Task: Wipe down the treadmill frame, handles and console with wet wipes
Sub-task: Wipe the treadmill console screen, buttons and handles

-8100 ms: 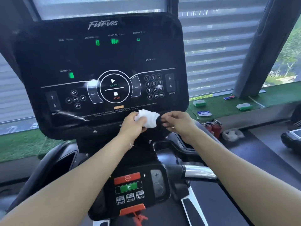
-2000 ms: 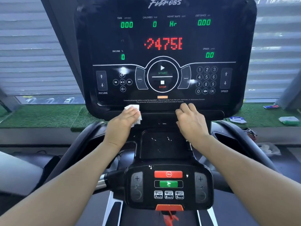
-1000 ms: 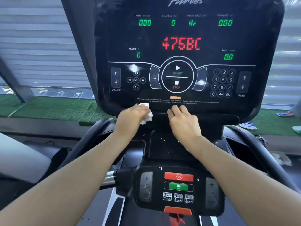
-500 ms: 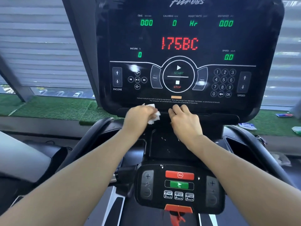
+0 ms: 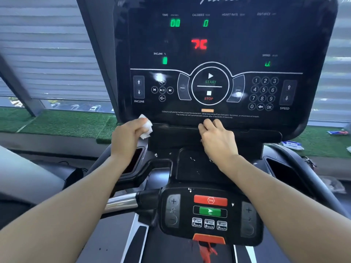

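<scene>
Head view, the only one. We see the left hand [image 5: 129, 135] curled round a crumpled white wet wipe [image 5: 145, 127], pressing it at the lower left corner of the big glossy black treadmill console [image 5: 224, 59], right where the panel meets the black ledge [image 5: 218, 130] under it. We judge the wipe is bunched so it gives a firm pad for rubbing the edge rather than lying flat.

The right hand [image 5: 218, 138] holds nothing; its fingers [image 5: 208, 124] bend over the ledge lip just below the small warning text, touching it. We read this as bracing, to steady the body while the other arm reaches sideways.

Console is lit: green digits, red characters in the middle, START/STOP ring, number keypad at right. So a wipe over the keys could trigger something; sticking to the rim looks safer.

Below, the smaller black control pad [image 5: 209, 211] with red stop and green go buttons sits between the forearms, untouched. A chrome handle bar [image 5: 121, 203] juts left of it, also untouched. White flecks show on the black tray [image 5: 190, 164] under the ledge, so we judge more wiping remains.
</scene>
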The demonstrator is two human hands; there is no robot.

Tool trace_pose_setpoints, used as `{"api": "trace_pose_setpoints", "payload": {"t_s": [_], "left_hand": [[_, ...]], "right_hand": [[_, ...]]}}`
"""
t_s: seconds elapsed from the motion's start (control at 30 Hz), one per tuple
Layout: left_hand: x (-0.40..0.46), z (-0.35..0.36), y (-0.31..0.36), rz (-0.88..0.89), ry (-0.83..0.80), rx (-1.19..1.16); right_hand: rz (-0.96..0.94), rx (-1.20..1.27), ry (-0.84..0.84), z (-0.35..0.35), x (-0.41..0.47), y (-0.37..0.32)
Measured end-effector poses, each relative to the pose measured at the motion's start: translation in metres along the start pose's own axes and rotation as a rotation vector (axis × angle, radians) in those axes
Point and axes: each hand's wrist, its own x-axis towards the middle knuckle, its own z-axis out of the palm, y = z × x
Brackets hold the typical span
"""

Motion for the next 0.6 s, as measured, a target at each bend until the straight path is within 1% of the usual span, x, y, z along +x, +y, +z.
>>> {"api": "trace_pose_setpoints", "payload": {"t_s": [0.07, 0.1, 0.17, 0.2, 0.23, 0.27, 0.3, 0.33, 0.4, 0.57, 0.6], "left_hand": [[-0.001, 0.004, -0.002, -0.041, 0.069, -0.061], [-0.002, 0.009, -0.002, 0.012, 0.129, -0.005], [-0.002, 0.016, 0.002, 0.057, 0.142, 0.046], [-0.003, 0.016, 0.009, 0.091, 0.109, 0.015], [0.000, 0.020, 0.013, 0.141, 0.043, -0.012], [0.001, 0.023, 0.017, 0.225, -0.001, 0.000], [0.002, 0.025, 0.019, 0.258, -0.060, -0.008], [0.002, 0.024, 0.021, 0.266, -0.094, -0.022], [0.004, 0.018, 0.018, 0.231, -0.111, -0.096], [0.005, 0.001, -0.007, 0.215, 0.042, 0.001], [0.004, 0.002, -0.005, 0.240, 0.058, 0.014]], "right_hand": [[0.002, -0.027, -0.003, 0.001, 0.000, -0.001], [0.005, -0.034, -0.005, 0.001, 0.000, -0.001], [0.007, -0.035, -0.015, 0.000, 0.000, -0.002], [0.009, -0.043, -0.026, 0.001, 0.000, -0.002], [0.014, -0.052, -0.034, 0.001, 0.000, -0.002], [0.018, -0.052, -0.039, 0.001, 0.000, -0.002], [0.018, -0.047, -0.045, 0.001, 0.000, -0.001], [0.015, -0.047, -0.054, 0.001, 0.000, 0.000], [0.010, -0.054, -0.058, 0.002, -0.001, 0.002], [0.018, -0.051, -0.055, 0.002, -0.001, 0.001], [0.015, -0.051, -0.050, 0.001, -0.001, 0.001]]}}
